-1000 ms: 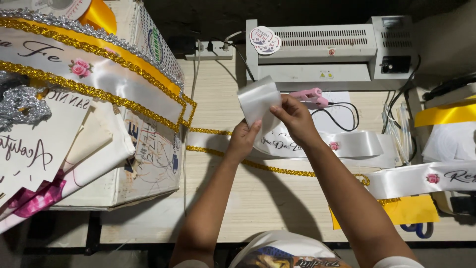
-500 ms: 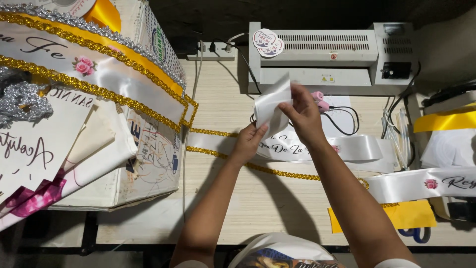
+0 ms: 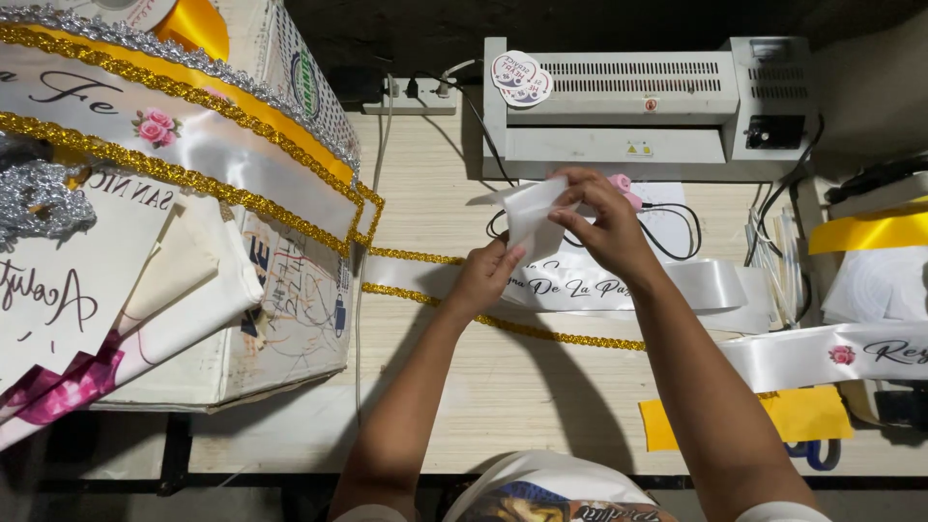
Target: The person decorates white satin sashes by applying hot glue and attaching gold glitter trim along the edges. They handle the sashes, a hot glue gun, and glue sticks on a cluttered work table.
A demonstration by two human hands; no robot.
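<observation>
White satin ribbon [image 3: 619, 286]: it lay flat across the wooden table [image 3: 541, 387], lettered, in front of the laminating machine [image 3: 648, 101].
Folded end [image 3: 530, 215]: it was lifted above the table, already doubled over.
Left hand [image 3: 486, 275]: its fingers were closed on the lower edge of the fold.
Right hand [image 3: 604, 227]: it pinched the upper edge of the fold.
Gold trim [image 3: 503, 322]: it lay loose beside the ribbon, seemingly not yet attached.
Progress: the lettering looked finished; the end fold seemed still in work.
</observation>
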